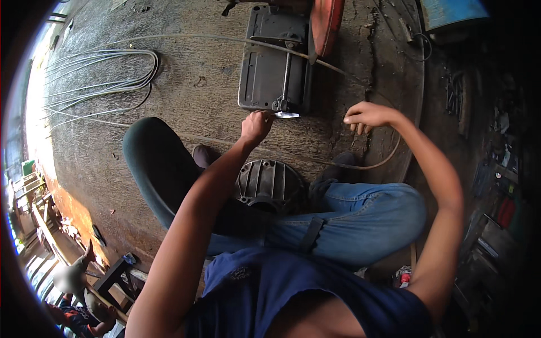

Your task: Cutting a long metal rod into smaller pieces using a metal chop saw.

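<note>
In front of me a dark grey metal base lies on the floor, with a red guard rising at its far right; it looks like a cut-off saw. A vise screw rod runs along the base toward me. At its near end, my left hand is closed on a shiny flat metal piece; whether that piece is joined to the rod I cannot tell. My right hand hovers to the right of the base, fingers loosely bent and apart, with nothing visible in it.
A ribbed metal housing sits between my legs. Coiled grey cable lies at the left, and a hose loops past my feet. Tools and metal parts crowd the dark right side. Another person is at the lower left.
</note>
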The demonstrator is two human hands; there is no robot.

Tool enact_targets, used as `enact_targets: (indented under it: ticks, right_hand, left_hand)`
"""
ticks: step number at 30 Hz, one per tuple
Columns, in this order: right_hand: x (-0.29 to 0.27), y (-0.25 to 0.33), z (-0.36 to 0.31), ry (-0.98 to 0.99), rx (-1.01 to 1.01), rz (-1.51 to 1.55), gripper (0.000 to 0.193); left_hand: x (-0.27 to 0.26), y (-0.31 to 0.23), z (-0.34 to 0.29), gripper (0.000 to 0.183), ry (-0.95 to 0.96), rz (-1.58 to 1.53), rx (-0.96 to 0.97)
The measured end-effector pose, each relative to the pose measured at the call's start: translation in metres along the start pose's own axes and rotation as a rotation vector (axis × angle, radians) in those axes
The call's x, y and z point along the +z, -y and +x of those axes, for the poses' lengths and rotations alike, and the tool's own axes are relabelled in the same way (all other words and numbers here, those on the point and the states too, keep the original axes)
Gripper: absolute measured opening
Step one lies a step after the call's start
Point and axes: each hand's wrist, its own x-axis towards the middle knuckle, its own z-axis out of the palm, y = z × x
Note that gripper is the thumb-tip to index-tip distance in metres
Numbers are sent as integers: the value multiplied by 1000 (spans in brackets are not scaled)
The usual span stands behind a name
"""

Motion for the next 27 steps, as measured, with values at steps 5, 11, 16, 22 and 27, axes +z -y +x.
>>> enact_targets:
  ticks: [5,11,16,22,27]
  right_hand:
    - [37,39,79,151,201,139,59]
    - [161,45,224,-804,18,574,38]
    - [185,79,205,-1039,164,162,39]
    - [205,104,193,-1118,-111,405,43]
    - [208,68,212,-721,-68,1888,27]
  left_hand:
    - [16,-5,25,21,-28,-77,-263]
    - [37,29,29,24,-41,-358,-235]
    - [49,40,30,29,70,-375,-263]
    - [-39,20,63,38,244,78,-175]
    - [-158,-29,90,40,62,80,277]
